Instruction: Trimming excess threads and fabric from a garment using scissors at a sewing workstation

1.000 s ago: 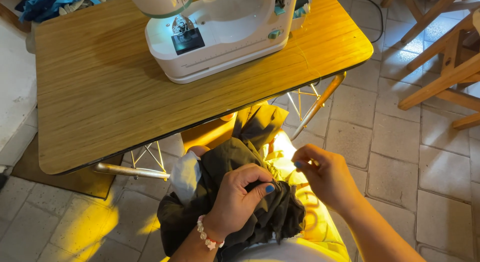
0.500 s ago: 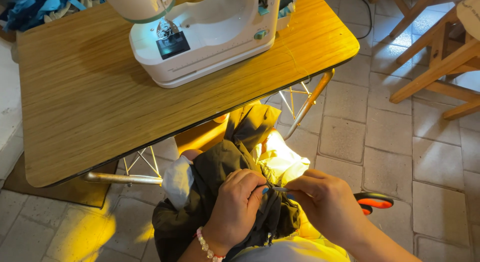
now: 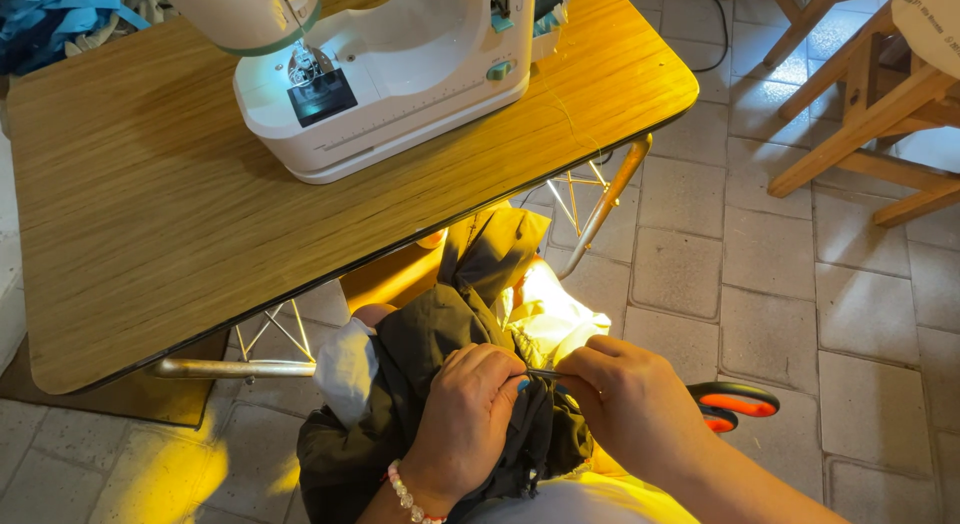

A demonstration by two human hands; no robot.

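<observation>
Daylight is falling across the pale stone-tiled floor (image 3: 780, 254) where the wooden tabletop (image 3: 130, 204) is carrying a white sewing machine (image 3: 400, 74). Your left hand (image 3: 465, 424) is gripping the bunched dark fabric (image 3: 420, 334) lying on your lap, while your right hand (image 3: 630, 404) is pinching a thin metal tool (image 3: 545, 374) against it, black-and-orange scissors (image 3: 735, 404) lying just beside.

Bright daylight, sharp focus — warm yellow glare on lap, shadow under table (image 3: 150, 234).
</observation>
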